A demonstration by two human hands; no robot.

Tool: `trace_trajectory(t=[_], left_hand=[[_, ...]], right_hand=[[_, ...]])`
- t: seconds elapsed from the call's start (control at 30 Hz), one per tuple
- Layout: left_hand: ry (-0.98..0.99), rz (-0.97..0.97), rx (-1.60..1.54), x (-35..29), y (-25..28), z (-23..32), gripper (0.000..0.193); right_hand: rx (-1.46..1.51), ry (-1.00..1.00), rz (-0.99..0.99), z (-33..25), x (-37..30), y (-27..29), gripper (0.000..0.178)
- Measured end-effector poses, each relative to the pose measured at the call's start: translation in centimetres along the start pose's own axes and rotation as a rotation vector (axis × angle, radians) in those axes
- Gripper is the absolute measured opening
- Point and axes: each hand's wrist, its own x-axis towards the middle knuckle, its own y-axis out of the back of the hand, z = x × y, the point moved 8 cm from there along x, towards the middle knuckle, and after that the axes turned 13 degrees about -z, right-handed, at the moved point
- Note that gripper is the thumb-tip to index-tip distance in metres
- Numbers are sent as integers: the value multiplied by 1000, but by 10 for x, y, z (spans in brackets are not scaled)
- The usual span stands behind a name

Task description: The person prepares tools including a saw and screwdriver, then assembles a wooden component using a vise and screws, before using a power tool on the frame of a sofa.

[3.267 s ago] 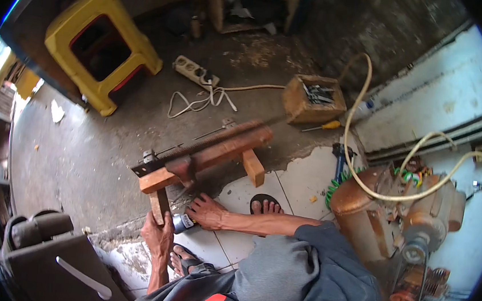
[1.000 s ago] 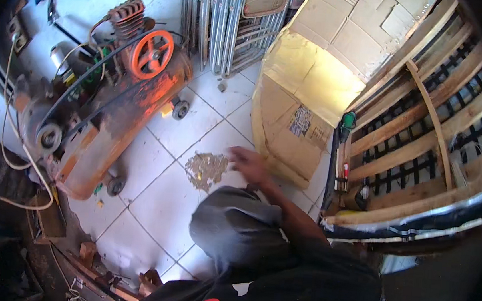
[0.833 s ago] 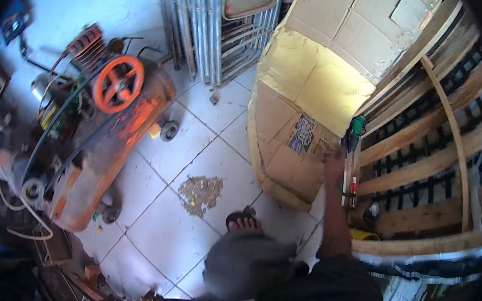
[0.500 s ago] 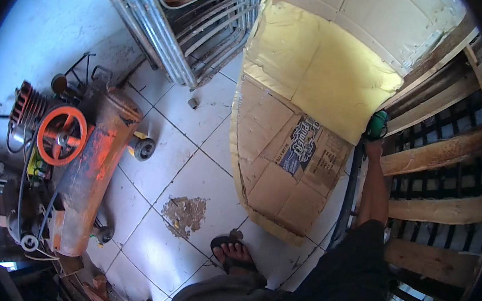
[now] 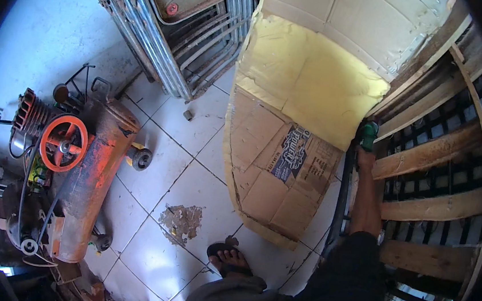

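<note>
At the right, my right hand [image 5: 366, 160] reaches forward out of a dark sleeve. Its fingers are closed round a green and black handheld tool [image 5: 369, 135], whose exact kind I cannot make out. The tool sits between the wooden slats [image 5: 423, 161] and the right edge of a big curved panel. That panel carries yellow foam or cloth [image 5: 310, 79] at its upper part and brown cardboard [image 5: 271, 202] at its lower part. A dark bar [image 5: 339, 208] runs beside my forearm. My left hand is out of the picture.
On the left stands a rusty orange air compressor [image 5: 92, 177] with a red wheel [image 5: 64, 142]. Folded metal chairs [image 5: 154, 34] lean at the back. White floor tiles [image 5: 165, 161] have a broken patch [image 5: 180, 224]; my sandalled foot [image 5: 230, 260] rests near it.
The whole view has shifted slightly, so things sit a little lower and more to the left. My right hand keeps its grip on the green tool beside the panel.
</note>
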Motion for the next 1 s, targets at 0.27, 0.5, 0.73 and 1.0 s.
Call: trace_trajectory(t=[0.27, 0.5, 0.73, 1.0], left_hand=[[-223, -37, 163, -64, 47, -123, 59], [-368, 446, 297, -177, 59, 64, 29], [-305, 314, 401, -156, 57, 83, 34], [-424, -247, 11, 12, -47, 277, 58]], right_hand=[[433, 316, 300, 0, -189, 4, 72], [226, -31, 97, -33, -294, 76, 72], [207, -80, 43, 34, -308, 0, 82], [429, -184, -25, 33, -320, -7, 89]])
